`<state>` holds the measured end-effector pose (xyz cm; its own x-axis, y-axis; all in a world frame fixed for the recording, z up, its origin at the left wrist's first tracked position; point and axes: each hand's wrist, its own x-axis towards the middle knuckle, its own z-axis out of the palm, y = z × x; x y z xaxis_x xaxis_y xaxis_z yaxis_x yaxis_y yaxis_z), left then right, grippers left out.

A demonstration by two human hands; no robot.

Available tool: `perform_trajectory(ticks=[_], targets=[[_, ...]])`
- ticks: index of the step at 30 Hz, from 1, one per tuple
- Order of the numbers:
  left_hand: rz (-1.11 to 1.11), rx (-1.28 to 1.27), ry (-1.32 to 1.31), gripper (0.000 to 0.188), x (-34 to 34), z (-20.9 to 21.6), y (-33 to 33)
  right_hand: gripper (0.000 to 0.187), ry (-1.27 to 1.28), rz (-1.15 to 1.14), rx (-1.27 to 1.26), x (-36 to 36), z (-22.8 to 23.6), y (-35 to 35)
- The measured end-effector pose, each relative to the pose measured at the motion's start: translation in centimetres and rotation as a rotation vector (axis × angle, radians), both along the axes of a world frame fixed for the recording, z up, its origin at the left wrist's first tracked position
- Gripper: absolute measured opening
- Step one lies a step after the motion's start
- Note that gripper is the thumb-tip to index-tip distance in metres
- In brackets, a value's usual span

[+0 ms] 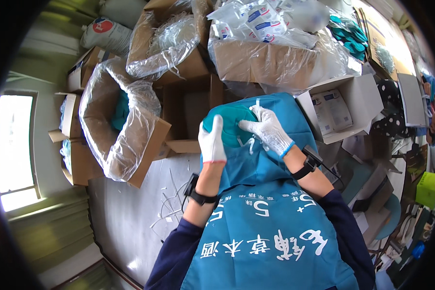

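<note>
Over the blue apron on my lap, a teal, rounded, soft piece (232, 123) is held up between both hands. Its exact kind I cannot make out. My left hand (212, 140), in a white knit glove, grips its left edge, thumb upright on the near face and fingers hidden behind it. My right hand (268, 128), gloved likewise with a blue cuff, closes on its right edge with thumb and fingers. A thin white strip (250, 145) hangs below the piece near my right hand, and another short white end sticks up above those fingers.
A plastic-lined carton (121, 121) with teal material inside stands at left. Next to it is an open brown carton (186, 104). Ahead is a big carton (266, 60) of printed packets; at right, a white box (340, 111) holds packets. White strands (171, 208) litter the floor.
</note>
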<state>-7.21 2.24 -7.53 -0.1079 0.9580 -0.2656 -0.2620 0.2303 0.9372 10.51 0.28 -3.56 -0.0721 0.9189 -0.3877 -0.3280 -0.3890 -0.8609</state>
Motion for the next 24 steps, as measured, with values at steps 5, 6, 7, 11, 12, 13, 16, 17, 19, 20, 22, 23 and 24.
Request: perform_trajectory(ticks=[5,6,7,11,12,13,16,17,19,20,22,23,24], targets=[[0.353,0.111,0.042,0.024,0.9,-2.1,3.5,0.035,0.607,-0.058,-0.177,-3.0,-1.1,-0.9],[0.354,0.121,0.083,0.024,0.9,-1.9,3.9,0.034,0.386,0.049,-0.191,-3.4,-3.0,-1.4],[0.354,0.132,0.123,0.024,0.8,-1.7,4.1,0.031,0.189,0.269,-0.114,-2.7,-4.4,-2.2],[0.229,0.110,0.046,0.006,2.2,0.7,2.5,0.029,0.748,0.206,-0.426,-1.4,-3.8,-1.5],[0.179,0.182,0.181,0.007,2.3,-0.6,2.0,0.029,0.980,0.116,-0.455,-1.4,-3.8,-0.7],[0.055,0.223,0.266,0.012,2.9,-1.9,1.0,0.023,0.999,0.053,-0.409,-1.4,-4.2,-0.3],[-0.169,0.109,-0.004,0.017,3.1,-4.0,-1.0,0.022,1.300,0.111,-0.311,-0.3,-12.3,2.6],[-0.176,0.229,0.189,0.017,3.1,-4.4,-1.4,0.023,1.300,0.147,-0.284,0.0,-15.2,3.4],[-0.264,0.500,0.549,0.010,3.8,-1.0,-2.8,0.025,0.290,0.094,-0.164,0.0,-18.8,4.8],[-0.318,0.502,0.653,0.012,3.2,-2.1,-3.4,0.027,-0.211,0.061,-0.081,-0.7,-19.8,4.4],[-0.295,0.552,0.702,0.015,1.8,-1.9,-4.3,0.030,-0.878,-0.042,-0.007,-2.5,-17.6,4.6],[-0.289,0.586,0.691,0.015,1.4,-1.9,-4.6,0.028,-1.228,0.084,0.067,-3.1,-17.6,5.4],[-0.280,0.590,0.697,0.015,0.8,-1.7,-4.9,0.028,-1.257,0.075,0.034,-4.1,-16.8,5.7]])
